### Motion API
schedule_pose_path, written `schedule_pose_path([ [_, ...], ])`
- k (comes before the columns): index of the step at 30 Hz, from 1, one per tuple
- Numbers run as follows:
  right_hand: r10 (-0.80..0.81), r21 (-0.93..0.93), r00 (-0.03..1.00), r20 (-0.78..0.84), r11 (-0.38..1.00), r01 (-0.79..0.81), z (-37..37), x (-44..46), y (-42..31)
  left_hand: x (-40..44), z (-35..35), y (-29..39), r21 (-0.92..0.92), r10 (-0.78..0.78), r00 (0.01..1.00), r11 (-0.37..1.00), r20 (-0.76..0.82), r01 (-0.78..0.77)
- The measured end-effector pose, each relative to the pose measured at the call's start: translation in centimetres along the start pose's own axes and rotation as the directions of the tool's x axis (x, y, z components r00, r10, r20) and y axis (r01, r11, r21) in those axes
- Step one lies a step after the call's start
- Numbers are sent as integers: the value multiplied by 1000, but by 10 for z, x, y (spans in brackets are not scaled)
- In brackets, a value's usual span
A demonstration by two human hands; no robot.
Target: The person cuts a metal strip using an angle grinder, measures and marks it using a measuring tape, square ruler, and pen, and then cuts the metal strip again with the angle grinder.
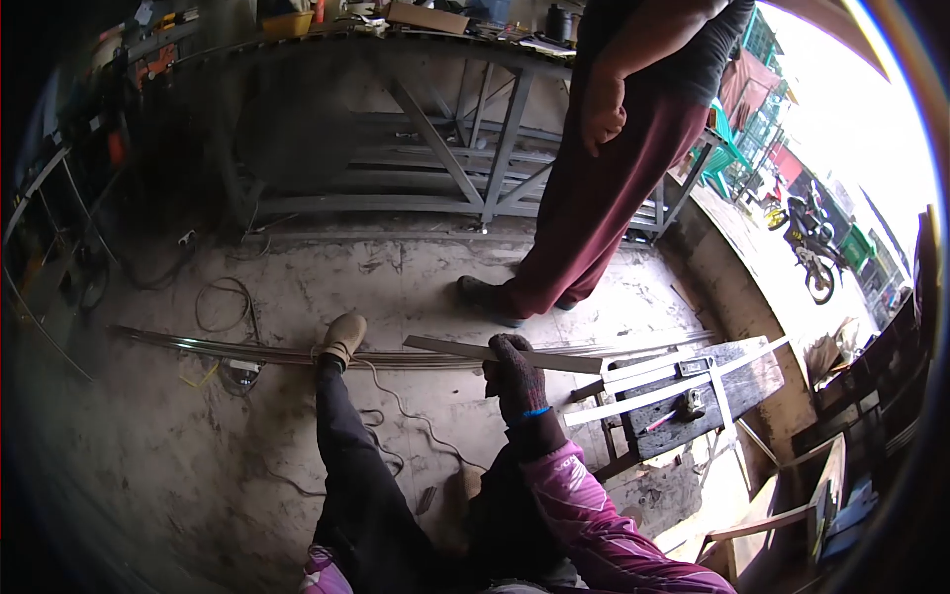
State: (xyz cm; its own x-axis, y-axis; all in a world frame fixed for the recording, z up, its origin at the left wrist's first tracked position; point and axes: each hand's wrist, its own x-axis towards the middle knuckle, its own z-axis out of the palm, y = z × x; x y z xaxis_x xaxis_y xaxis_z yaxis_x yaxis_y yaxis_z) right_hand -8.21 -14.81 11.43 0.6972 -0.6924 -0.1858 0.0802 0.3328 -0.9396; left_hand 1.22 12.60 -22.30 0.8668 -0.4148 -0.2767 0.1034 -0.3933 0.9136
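My right hand (pixel 517 378), in a dark knit glove, is closed around a flat metal bar (pixel 450 346). The bar lies nearly level across the view, and its right end comes close to a low wooden bench (pixel 757 374). On that bench rest pale metal strips (pixel 648 394), one crossing the others. A small dark tool (pixel 690 404) and a thin pinkish stick (pixel 661 422) lie among them. Of my left arm only a bit of purple sleeve (pixel 327 572) shows at the bottom edge; the left hand is out of view.
Long metal rods (pixel 218 348) lie on the floor under my shoe (pixel 342 337), with a loose cord (pixel 416 416) nearby. Another person (pixel 618 213) stands just ahead, beside a cluttered metal workbench (pixel 396 205). A wooden frame (pixel 831 495) stands at lower right.
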Motion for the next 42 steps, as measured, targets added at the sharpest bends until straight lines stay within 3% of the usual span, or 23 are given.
schedule_pose_path([
  [14, -12, -100, 999, 44, 995, 17, 1, 3, 9, -100, -46, -74, 21, -234, 915, 967, -328, 255],
  [25, 30, -139, 998, 57, 990, -21, 7, 1, 5, -141, -79, -96, 70, -307, 812, 918, -497, 390],
  [28, 0, -42, 998, 57, 999, 2, 3, 10, 14, -114, -113, -73, 176, -228, 838, 919, -496, 354],
  [33, 2, 109, 994, 105, 994, -14, 5, 8, 18, -22, -141, -12, 416, -29, 932, 890, -361, 189],
  [41, -16, 118, 981, 193, 993, -7, 1, 6, 10, -8, -173, 10, 555, 93, 922, 819, -377, 144],
  [42, -35, 134, 980, 198, 991, 8, 1, 4, 8, -16, -166, 53, 569, 110, 917, 810, -383, 140],
])
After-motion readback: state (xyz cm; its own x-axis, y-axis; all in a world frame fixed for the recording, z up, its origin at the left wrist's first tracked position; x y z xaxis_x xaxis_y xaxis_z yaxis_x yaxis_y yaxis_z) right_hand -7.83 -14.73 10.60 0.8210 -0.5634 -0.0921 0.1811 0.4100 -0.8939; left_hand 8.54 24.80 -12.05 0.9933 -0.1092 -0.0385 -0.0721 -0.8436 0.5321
